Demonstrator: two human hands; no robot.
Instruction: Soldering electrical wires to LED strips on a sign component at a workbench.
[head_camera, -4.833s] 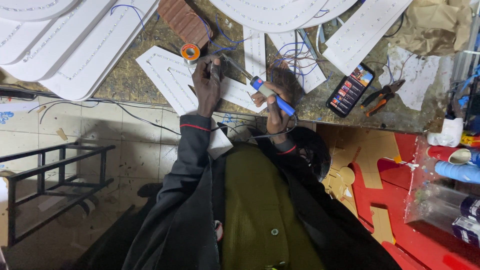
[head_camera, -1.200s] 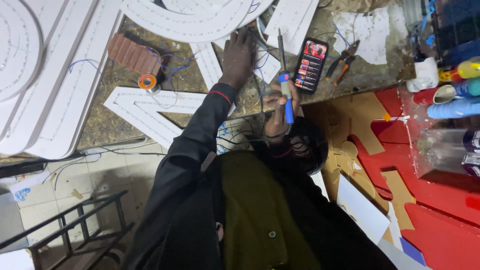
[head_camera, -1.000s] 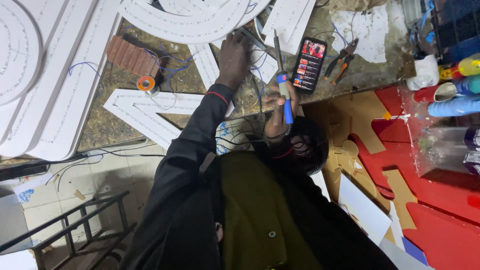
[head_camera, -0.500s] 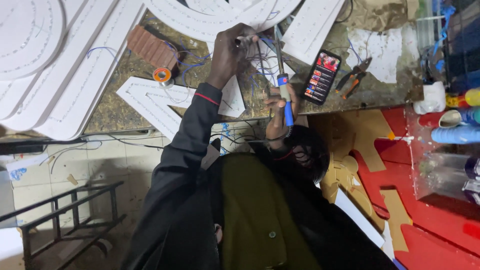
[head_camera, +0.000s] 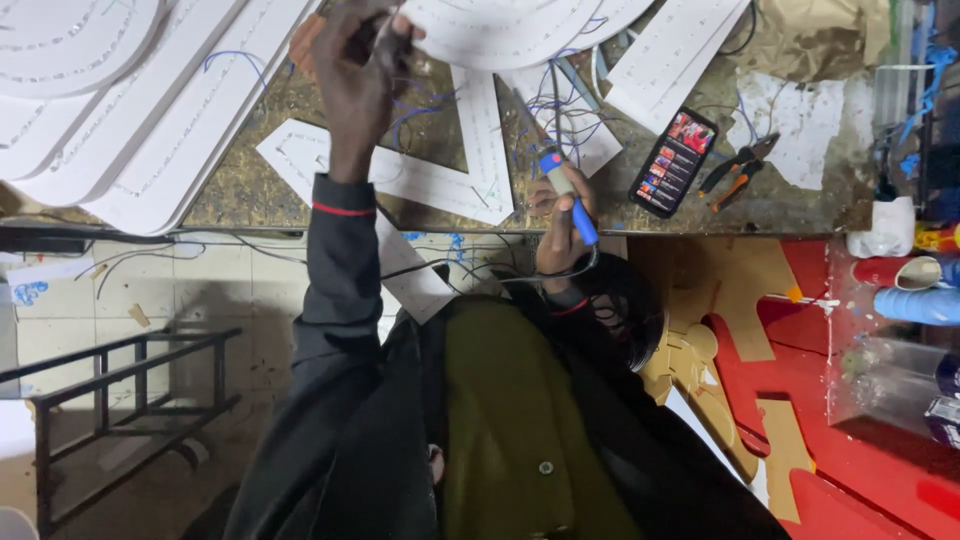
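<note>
My left hand (head_camera: 358, 62) reaches far across the workbench and is closed around a small dark object beside a brown block (head_camera: 303, 42); I cannot make out what the object is. My right hand (head_camera: 558, 222) rests at the near edge of the bench and grips a blue-handled soldering iron (head_camera: 565, 190), tip pointing away toward a tangle of blue wires (head_camera: 555, 105). A white A-shaped panel (head_camera: 420, 178) lies between the two hands. Large white curved panels (head_camera: 150, 110) dotted with small lights cover the far left.
A phone with a lit screen (head_camera: 673, 162) and orange-handled pliers (head_camera: 735, 170) lie right of my right hand. Crumpled paper (head_camera: 800, 115) sits further right. A black metal rack (head_camera: 120, 395) stands on the tiled floor at left. Red board with brown cut-outs (head_camera: 760, 330) and plastic bottles (head_camera: 905, 300) are at right.
My left hand has moved left and further away, from the wires to the brown block, and now holds something small. My right hand keeps the soldering iron in place.
</note>
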